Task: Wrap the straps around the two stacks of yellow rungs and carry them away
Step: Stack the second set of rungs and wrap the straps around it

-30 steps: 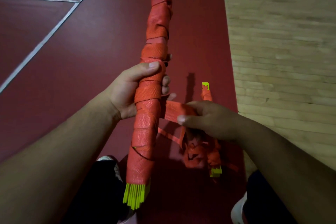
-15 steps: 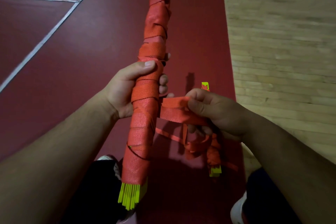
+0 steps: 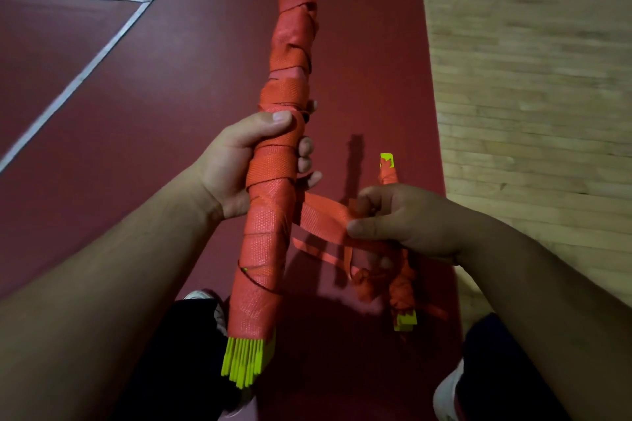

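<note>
mat [image 3: 102,120]: dark red with white lines; everything is held over it or laid on it.
wood floor [image 3: 533,85]: seen along the right edge; not in use.
held stack [image 3: 273,232]: long bundle of yellow rungs, lifted off the mat and tilted away from the person. It is covered in orange strap wraps nearly end to end.
left hand [image 3: 236,167]: curled round the held stack at about mid-length, thumb on top and fingertips showing on the far side.
right hand [image 3: 403,219]: thumb and fingers are pinched on the strap just beside the held stack.
floor stack [image 3: 402,284]: shorter bundle laid on the mat, partly hidden under the right hand. Yellow shows at both ends, and the wraps look loose and tangled.
strap [image 3: 325,220]: flat orange tail run from the held stack to the right hand. More slack is draped down toward the floor stack.
rung ends [image 3: 244,362]: bare yellow tips left sticking out of the near end of the held stack.
step: wrapping of the held stack is judged nearly done, with the tail being handled. Carrying has not begun.
next: the tail is to be pulled taut, passed round the held stack and tucked or tied. The left-hand grip must be kept firm so the wraps are not slackened. The floor stack likely needs tightening after that.
</note>
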A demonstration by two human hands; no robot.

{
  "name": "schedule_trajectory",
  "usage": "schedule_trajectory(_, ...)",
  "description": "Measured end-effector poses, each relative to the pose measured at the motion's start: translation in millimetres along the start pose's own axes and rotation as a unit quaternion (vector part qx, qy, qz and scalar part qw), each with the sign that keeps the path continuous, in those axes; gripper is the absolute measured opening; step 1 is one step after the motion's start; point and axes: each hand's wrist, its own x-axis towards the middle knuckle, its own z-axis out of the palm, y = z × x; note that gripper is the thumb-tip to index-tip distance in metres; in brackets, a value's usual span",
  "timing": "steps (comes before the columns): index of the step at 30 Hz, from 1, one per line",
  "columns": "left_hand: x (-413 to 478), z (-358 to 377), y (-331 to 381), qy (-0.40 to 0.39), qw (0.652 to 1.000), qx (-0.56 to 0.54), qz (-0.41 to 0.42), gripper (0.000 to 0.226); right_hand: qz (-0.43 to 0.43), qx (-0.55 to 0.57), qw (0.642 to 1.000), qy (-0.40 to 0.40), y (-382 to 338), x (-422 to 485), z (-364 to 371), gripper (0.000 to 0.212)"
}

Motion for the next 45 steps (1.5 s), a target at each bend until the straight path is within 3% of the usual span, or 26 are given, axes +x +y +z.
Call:
schedule_trajectory(5,0,3,3,0.072,0.997,0.017,0.018,0.074,0.034,-0.058,0.998,-0.022,-6,-6,-2,0.017)
schedule_trajectory(8,2,7,5,0.145,0.988,0.031,0.033,0.038,0.034,-0.05,0.998,-0.016,-3,-8,0,0.032)
schedule_trajectory(10,1,7,6,0.169,0.985,0.028,0.027,0.027,0.016,-0.025,1.0,0.008,-3,-6,1,0.018)
schedule_trajectory(13,0,4,4,0.179,0.983,0.041,0.014,0.031,-0.005,-0.053,0.998,0.037,-2,-2,0,0.008)
schedule_trajectory(19,0,5,1,0.256,0.959,0.122,-0.031,0.036,-0.007,-0.114,0.988,0.108,0,2,-6,0.021)
schedule_trajectory(25,2,8,0,0.206,0.973,0.107,-0.013,0.035,0.029,-0.085,0.987,0.135,6,5,-4,0.026)
schedule_trajectory(28,3,11,1,0.221,0.965,0.141,0.014,0.029,0.011,-0.147,0.976,0.16,8,6,-4,0.027)
schedule_trajectory(32,6,15,-9,0.273,0.928,0.24,0.086,0.027,-0.035,-0.203,0.964,0.17,3,5,-5,0.026)
schedule_trajectory(35,8,14,-11,0.293,0.928,0.211,0.09,0.029,-0.108,-0.233,0.949,0.184,-2,2,0,0.013)
schedule_trajectory(39,9,14,-7,0.307,0.939,0.131,0.084,0.027,-0.16,-0.284,0.925,0.197,-4,-4,11,0.012)
schedule_trajectory(45,11,13,-15,0.33,0.915,0.211,0.095,0.029,-0.159,-0.243,0.944,0.158,-6,-2,27,0.014)
